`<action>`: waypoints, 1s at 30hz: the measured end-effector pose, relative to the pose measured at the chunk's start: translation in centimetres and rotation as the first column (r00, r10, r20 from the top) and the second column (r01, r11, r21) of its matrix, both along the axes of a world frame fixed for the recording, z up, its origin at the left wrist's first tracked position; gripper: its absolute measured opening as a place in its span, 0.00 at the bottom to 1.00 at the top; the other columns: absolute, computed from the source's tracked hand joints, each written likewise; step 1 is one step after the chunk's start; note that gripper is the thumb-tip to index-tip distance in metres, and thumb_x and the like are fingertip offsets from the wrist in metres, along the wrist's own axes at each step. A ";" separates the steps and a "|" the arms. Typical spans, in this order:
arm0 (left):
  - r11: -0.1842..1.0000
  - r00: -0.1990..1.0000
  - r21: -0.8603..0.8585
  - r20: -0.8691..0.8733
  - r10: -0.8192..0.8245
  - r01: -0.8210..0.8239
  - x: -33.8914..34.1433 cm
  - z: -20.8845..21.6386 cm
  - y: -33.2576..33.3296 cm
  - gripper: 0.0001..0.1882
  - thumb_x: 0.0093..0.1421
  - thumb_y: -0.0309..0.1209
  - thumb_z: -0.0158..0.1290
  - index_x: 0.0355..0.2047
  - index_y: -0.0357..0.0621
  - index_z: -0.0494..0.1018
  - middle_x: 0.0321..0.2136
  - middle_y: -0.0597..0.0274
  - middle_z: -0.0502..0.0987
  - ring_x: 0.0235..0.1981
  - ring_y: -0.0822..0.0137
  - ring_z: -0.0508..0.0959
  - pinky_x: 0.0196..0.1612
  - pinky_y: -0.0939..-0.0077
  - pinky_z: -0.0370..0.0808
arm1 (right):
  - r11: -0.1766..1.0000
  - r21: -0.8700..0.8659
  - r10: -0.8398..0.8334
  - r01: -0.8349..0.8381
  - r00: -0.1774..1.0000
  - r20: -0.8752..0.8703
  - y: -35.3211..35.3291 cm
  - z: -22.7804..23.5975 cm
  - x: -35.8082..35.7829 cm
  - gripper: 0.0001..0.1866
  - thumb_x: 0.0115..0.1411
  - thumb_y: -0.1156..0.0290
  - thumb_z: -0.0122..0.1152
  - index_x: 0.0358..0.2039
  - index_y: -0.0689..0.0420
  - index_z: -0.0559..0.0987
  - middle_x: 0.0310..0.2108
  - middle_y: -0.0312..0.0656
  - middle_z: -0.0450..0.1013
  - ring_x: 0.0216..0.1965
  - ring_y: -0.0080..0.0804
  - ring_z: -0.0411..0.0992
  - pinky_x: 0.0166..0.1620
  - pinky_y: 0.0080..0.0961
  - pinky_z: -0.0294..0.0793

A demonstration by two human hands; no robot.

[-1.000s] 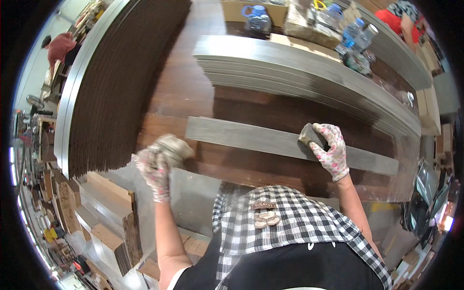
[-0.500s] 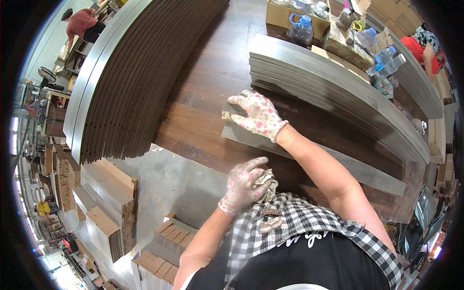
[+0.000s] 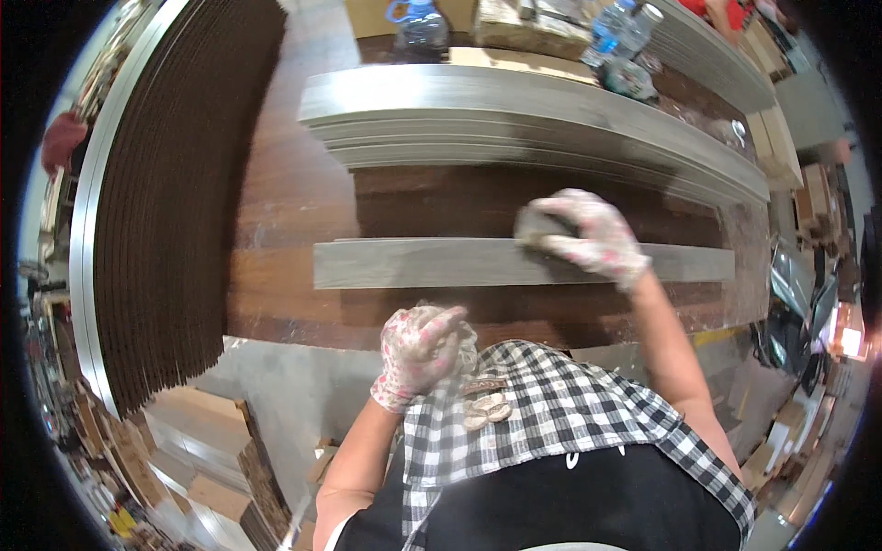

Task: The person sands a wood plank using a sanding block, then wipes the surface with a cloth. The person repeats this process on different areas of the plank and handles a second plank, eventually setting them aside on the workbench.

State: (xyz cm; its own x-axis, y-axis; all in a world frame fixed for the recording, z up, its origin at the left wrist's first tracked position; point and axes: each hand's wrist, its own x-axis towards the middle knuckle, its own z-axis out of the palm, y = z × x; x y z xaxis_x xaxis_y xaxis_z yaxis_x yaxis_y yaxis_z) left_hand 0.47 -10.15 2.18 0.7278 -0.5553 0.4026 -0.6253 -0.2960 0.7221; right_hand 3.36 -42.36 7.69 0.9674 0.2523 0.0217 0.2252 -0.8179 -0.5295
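A grey wood-grain plank (image 3: 404,264) lies crosswise on the dark brown tabletop in front of me. My right hand (image 3: 593,234), in a white glove with pink flowers, is right of the plank's middle. Its thumb and fingers curve around a small grey block (image 3: 533,227), which is at the plank's surface; motion blurs it, and I cannot tell its exact kind. Near my chest, this side of the table edge, my left hand (image 3: 418,354) wears a matching glove. Its fingers are closed around a crumpled pale cloth (image 3: 466,354), partly hidden by the hand and blurred.
A stack of grey planks (image 3: 514,119) lies beyond the single one. To the left stands a tall row of dark boards (image 3: 175,202). Water bottles (image 3: 423,32) and a worn block (image 3: 533,32) are at the back. Cartons (image 3: 211,450) sit on the floor at lower left.
My right hand has moved with the grey block from the plank's left end to right of its middle. The view has turned and shifted. My left hand stays near my chest with the cloth.
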 end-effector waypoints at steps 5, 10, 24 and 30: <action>0.980 0.984 0.104 0.030 -0.174 0.170 1.3 1.5 -3.3 0.21 0.49 0.25 0.59 0.46 0.48 0.77 0.32 0.60 0.81 0.31 0.58 0.80 0.33 0.62 0.74 | 0.986 0.104 0.114 -0.132 0.979 0.167 8.1 -3.7 2.5 0.23 0.53 0.58 0.66 0.49 0.51 0.79 0.39 0.45 0.74 0.45 0.48 0.73 0.50 0.43 0.74; 0.974 0.987 0.158 -0.019 -0.159 0.160 0.6 0.3 -3.1 0.18 0.49 0.27 0.60 0.43 0.46 0.79 0.38 0.58 0.81 0.36 0.58 0.81 0.36 0.62 0.75 | 0.999 -0.011 -0.048 0.047 0.999 -0.020 -5.3 -1.4 -4.0 0.26 0.49 0.61 0.68 0.50 0.53 0.80 0.41 0.47 0.78 0.46 0.47 0.75 0.53 0.40 0.74; 0.883 0.988 0.450 0.004 -0.153 0.135 -0.1 0.2 -8.4 0.22 0.46 0.29 0.62 0.45 0.48 0.78 0.49 0.59 0.80 0.45 0.57 0.80 0.46 0.60 0.74 | 0.967 -0.131 -0.212 0.218 0.976 0.052 -15.2 -2.1 -9.6 0.20 0.54 0.56 0.66 0.46 0.49 0.81 0.40 0.43 0.77 0.47 0.45 0.75 0.52 0.39 0.74; 0.874 0.992 0.475 0.014 -0.125 0.103 -0.2 0.8 -7.8 0.23 0.44 0.25 0.60 0.45 0.46 0.78 0.48 0.57 0.80 0.45 0.54 0.80 0.47 0.60 0.74 | 0.286 -0.712 -0.717 0.642 0.636 0.285 -29.7 0.0 -17.7 0.18 0.55 0.62 0.68 0.47 0.48 0.82 0.46 0.44 0.77 0.51 0.46 0.74 0.53 0.37 0.73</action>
State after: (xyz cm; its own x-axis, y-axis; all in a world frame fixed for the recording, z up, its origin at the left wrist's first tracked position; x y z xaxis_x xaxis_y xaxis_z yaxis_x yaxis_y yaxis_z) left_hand 0.23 -17.96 3.02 0.6359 -0.7652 0.1007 -0.7024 -0.5197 0.4863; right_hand -14.36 -72.04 7.65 0.7865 -0.6077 0.1101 -0.6085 -0.7322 0.3061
